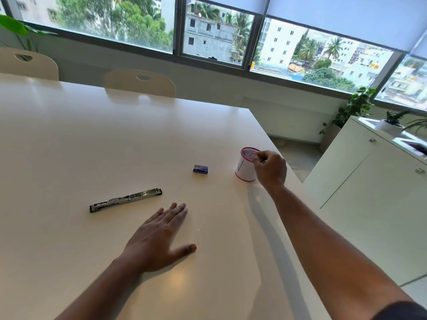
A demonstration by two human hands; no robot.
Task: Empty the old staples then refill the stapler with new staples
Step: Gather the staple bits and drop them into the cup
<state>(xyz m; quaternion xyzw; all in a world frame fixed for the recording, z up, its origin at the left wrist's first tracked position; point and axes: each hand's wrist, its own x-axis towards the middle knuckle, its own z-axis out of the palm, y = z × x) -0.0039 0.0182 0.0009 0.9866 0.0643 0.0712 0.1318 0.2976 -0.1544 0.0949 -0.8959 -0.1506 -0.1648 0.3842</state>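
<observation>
Stapler (126, 200) lies flat on the white tabletop (69, 139), swung fully open into one long strip, chrome magazine rail facing up, black ends. It runs diagonally, near end lower left, far end upper right. Can't tell whether any staples sit in the rail, too small.

Left hand (159, 236) rests palm-down on the tabletop just right of the stapler, not touching it. Fingers straight and together, thumb splayed out to the right. Grip slack, holding nothing.

Staple box (200, 169), small, blue/purple, sits on the tabletop beyond the left hand, between the stapler's far end and the cup. It looks closed, but not certain at this size.

Paper cup (246, 165), white with a red rim and patterned inside, stands upright near the right edge of the tabletop. Dark mark on its side, unreadable.

Right hand (269, 168) is at the cup's rim, arm stretched forward, fingers curled in with thumb and fingertips pinched together over the opening. Something small and pale may be in the pinch; can't confirm. Whether the hand touches the rim is also unclear.

Background: two cream chairs (139, 83) pushed in on the far side, wide window (215, 42) with blinds partly down, white cabinet (360, 181) to the right with potted plants (392, 122) on top.
</observation>
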